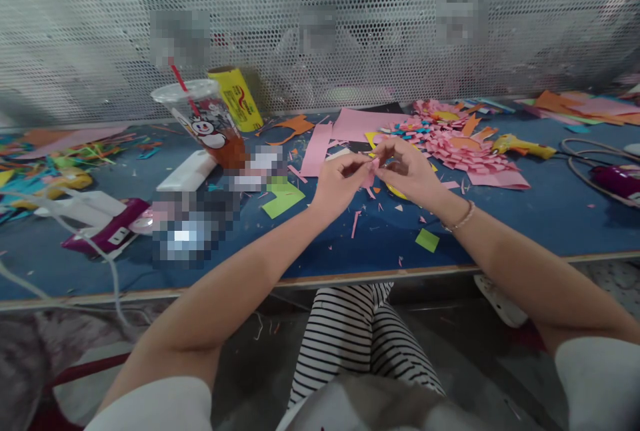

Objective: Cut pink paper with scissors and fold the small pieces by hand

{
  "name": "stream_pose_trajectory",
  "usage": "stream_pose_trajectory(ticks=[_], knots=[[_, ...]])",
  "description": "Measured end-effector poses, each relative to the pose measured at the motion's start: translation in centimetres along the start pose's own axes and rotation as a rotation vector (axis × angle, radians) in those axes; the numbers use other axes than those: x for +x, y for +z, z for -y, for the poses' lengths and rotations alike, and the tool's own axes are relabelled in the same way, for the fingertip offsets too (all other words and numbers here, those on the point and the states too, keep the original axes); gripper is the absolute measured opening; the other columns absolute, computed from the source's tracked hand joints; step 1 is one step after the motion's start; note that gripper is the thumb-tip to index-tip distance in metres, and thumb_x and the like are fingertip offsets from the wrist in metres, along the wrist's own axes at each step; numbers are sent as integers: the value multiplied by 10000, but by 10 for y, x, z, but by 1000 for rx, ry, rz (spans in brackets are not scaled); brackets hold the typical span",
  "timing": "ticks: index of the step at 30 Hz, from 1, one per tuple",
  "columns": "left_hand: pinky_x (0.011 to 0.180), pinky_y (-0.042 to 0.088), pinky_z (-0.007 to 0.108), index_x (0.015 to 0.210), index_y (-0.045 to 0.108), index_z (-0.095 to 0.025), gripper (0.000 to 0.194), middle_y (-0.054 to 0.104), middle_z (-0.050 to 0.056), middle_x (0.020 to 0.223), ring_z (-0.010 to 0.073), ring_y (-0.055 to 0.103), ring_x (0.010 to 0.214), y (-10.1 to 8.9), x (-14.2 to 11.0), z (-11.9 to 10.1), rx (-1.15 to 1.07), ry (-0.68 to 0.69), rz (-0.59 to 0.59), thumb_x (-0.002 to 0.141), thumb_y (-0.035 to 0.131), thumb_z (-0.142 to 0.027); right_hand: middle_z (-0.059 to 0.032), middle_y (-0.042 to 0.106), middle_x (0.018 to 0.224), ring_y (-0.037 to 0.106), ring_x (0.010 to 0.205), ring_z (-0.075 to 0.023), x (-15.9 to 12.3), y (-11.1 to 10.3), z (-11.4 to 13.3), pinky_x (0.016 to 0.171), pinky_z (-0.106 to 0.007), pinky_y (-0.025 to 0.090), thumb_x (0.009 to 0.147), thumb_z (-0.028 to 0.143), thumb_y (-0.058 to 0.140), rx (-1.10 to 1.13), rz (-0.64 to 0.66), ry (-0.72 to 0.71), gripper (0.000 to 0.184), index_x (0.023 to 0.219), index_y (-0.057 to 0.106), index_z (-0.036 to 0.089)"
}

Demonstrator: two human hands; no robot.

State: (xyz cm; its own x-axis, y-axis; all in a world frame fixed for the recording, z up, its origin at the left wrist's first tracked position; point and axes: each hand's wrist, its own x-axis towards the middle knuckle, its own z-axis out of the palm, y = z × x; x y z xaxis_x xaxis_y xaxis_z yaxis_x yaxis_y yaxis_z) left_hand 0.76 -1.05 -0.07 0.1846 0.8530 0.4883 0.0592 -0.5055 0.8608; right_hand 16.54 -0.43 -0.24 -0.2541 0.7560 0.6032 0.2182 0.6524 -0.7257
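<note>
Above the blue table, my left hand (341, 181) and my right hand (407, 174) meet at their fingertips. Both pinch one small piece of pink paper (371, 171), mostly covered by the fingers. Behind my right hand lies part of a yellow ring-like piece (397, 192), largely hidden. Beyond the hands are sheets of pink paper (363, 125) and a narrower pink strip (316, 151). Fringed pink paper flowers (463, 147) sit to the right of them.
A plastic drink cup (210, 127) with a red straw and a yellow can-shaped container (237, 101) stand back left. A yellow glue gun (523, 146) with a cable lies right. Purple devices (107, 231) and white cords are left. Green paper (284, 196) and scraps dot the blue tabletop (320, 251).
</note>
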Motion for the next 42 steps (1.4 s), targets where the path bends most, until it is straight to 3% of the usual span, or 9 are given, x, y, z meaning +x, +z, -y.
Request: stream_pose_trajectory(ticks=[3,9,13,19,24,33,38,42], knots=[[617,446,218,763,683,-163,129,662,16,693,81,567,614,0,0,-2,19,-14,-10,740,615,-269,-15,603,809,571,756,-129,1,-1,-2,630,-264,459,763,305,606,42,-12,28,139,857,604,201],[708,465,245,775,681,-166,176,678,34,786,108,591,727,0,2,1,25,-37,11,707,648,-325,-11,636,724,580,703,-133,3,0,-9,643,-282,458,722,287,650,63,-113,76,98,742,652,191],[696,487,261,784,674,-163,212,663,27,771,105,585,705,-2,3,5,-76,-153,39,675,675,-345,1,623,687,557,640,-114,5,1,-14,596,-261,449,714,291,652,118,-138,96,103,689,647,191],[642,532,274,770,656,-154,233,628,7,727,98,592,659,-5,6,6,-320,-349,-4,623,720,-324,5,624,667,538,555,-94,7,2,-15,529,-247,458,702,354,670,265,-121,234,171,764,671,195],[580,531,239,757,669,-141,270,612,1,663,75,563,572,-6,10,5,-423,-408,-81,575,753,-320,-10,658,809,609,719,-127,6,-1,-4,635,-274,517,675,326,699,266,-77,165,267,916,658,220],[674,540,261,745,686,-146,155,657,25,701,94,619,649,-6,7,6,-550,-449,-95,616,724,-223,10,628,735,597,656,-107,7,5,-5,590,-252,512,611,331,747,219,-166,115,326,841,559,198],[766,538,278,790,692,-152,126,692,46,815,110,648,741,-7,7,5,-594,-466,-79,669,680,-186,-3,611,778,584,678,-106,5,5,-5,592,-250,503,661,332,713,139,-147,60,253,780,541,191],[786,535,271,776,684,-153,109,689,34,796,99,641,738,-6,7,4,-602,-443,-95,670,680,-176,-11,606,794,584,713,-119,3,5,-6,618,-267,505,707,304,672,74,-128,35,171,799,578,194]])
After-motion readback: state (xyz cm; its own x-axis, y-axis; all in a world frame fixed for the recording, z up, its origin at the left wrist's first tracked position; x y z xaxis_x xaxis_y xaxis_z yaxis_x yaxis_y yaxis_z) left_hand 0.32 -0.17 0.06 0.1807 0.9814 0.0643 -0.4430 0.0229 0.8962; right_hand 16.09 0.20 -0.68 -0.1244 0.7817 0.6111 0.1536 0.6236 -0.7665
